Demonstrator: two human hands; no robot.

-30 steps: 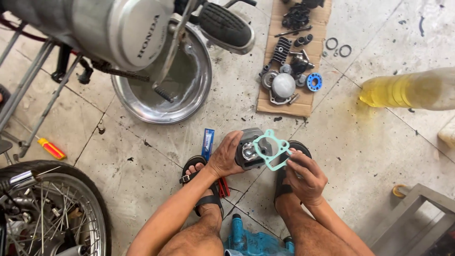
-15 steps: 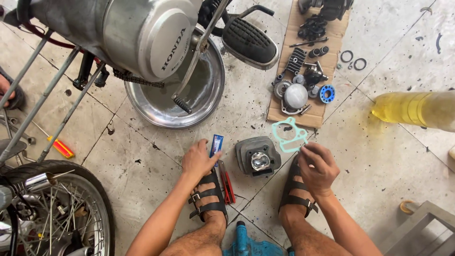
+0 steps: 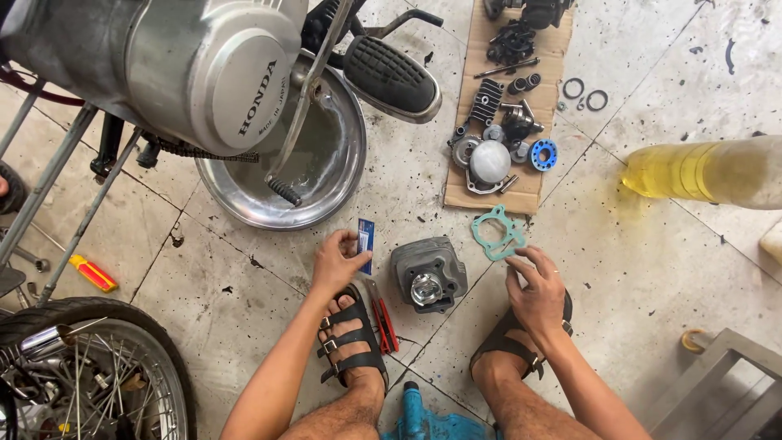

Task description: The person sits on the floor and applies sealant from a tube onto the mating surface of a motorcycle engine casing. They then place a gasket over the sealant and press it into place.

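- Centre of the frame: a grey engine cylinder (image 3: 428,274) sits on the tiled floor (image 3: 652,269) between two sandalled feet.
- The left hand (image 3: 338,262) pinches a small blue packet (image 3: 366,243) just left of the cylinder.
- The right hand (image 3: 538,289) holds a teal gasket (image 3: 497,233) by its lower edge, right of the cylinder.
- A red-handled tool (image 3: 381,314) lies beside the left foot.
- Upper left: a motorcycle engine (image 3: 187,65) hangs over a metal basin (image 3: 338,175).
- Upper centre: small parts lie on cardboard (image 3: 472,191).
- Right edge: a bottle of yellow liquid (image 3: 700,171).
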